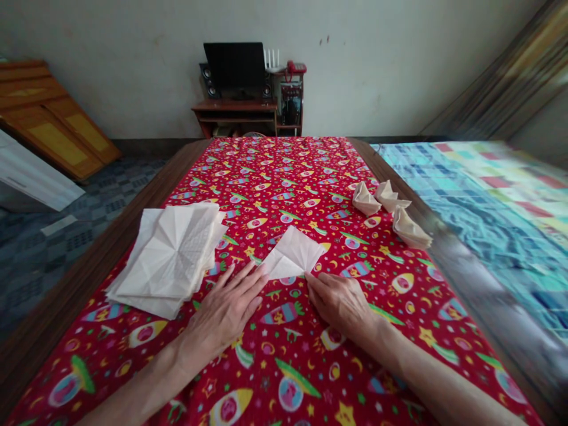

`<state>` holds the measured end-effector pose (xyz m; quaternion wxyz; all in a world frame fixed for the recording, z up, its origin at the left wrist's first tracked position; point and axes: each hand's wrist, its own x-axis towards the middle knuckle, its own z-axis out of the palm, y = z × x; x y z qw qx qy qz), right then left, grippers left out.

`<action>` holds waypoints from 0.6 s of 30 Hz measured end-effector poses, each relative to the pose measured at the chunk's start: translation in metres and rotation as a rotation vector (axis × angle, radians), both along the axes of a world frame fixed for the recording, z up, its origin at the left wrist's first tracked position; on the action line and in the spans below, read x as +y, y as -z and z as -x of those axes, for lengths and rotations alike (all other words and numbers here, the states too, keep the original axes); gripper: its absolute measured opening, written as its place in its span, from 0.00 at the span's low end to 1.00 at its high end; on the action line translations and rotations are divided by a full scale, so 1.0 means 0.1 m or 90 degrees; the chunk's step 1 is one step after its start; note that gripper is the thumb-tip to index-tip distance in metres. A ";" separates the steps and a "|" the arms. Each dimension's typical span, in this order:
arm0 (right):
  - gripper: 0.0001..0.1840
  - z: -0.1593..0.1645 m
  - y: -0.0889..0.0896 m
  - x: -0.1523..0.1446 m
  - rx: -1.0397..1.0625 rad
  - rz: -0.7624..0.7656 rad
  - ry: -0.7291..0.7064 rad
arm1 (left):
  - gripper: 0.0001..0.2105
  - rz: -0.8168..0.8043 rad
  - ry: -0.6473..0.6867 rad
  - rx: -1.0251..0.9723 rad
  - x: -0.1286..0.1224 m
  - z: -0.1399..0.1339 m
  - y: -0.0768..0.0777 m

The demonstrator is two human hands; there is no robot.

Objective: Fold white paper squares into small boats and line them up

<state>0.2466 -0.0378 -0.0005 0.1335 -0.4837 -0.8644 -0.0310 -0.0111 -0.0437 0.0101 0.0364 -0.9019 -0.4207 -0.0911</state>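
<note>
- The left hand [228, 302] is lying open and palm-down on the red printed cloth [284, 177], its fingers spreading towards the folded sheet [295, 251], fingertips touching its left corner.
- The right hand [339, 296] is curling its fingers at the sheet's lower right edge; whether it is pinching the paper or just pressing it, one cannot tell.
- And the folded sheet itself, creases fanning across it, is lying flat between the two hands, near the middle of the table [171, 177].
- Over on the left, a stack of creased sheets [168, 254] is sitting untidily, corners poking out, close beside the left hand.
- Across to the right, three folded paper shapes [410, 229] are standing near the cloth's edge, rising to points; their insides are staying out of sight.
- Now to the containers: against the wall, a desk [239, 105] is carrying a monitor [234, 64], while its right-hand compartment is holding a dark unit [291, 103], too dim to make out.
- Above that compartment, a white router [274, 62] and a red telephone [296, 68] are sharing the top.
- At far left, a wooden cabinet [53, 115] is showing closed doors and hiding its contents.
</note>
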 end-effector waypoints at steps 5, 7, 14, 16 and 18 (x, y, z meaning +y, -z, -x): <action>0.12 0.03 0.00 -0.01 0.009 -0.014 -0.006 | 0.17 -0.062 0.017 -0.086 0.01 -0.16 -0.02; 0.14 0.03 -0.04 0.01 0.018 -0.019 -0.003 | 0.19 -0.036 0.058 -0.095 0.02 -0.28 -0.01; 0.15 -0.12 -0.20 0.41 0.069 -0.093 0.119 | 0.17 0.014 0.097 -0.100 0.11 -0.43 0.10; 0.19 -0.16 -0.18 0.56 0.047 -0.073 0.105 | 0.17 0.014 0.105 -0.101 0.14 -0.41 0.10; 0.21 -0.18 -0.12 0.66 0.066 -0.039 0.089 | 0.17 0.012 0.120 -0.098 0.16 -0.39 0.08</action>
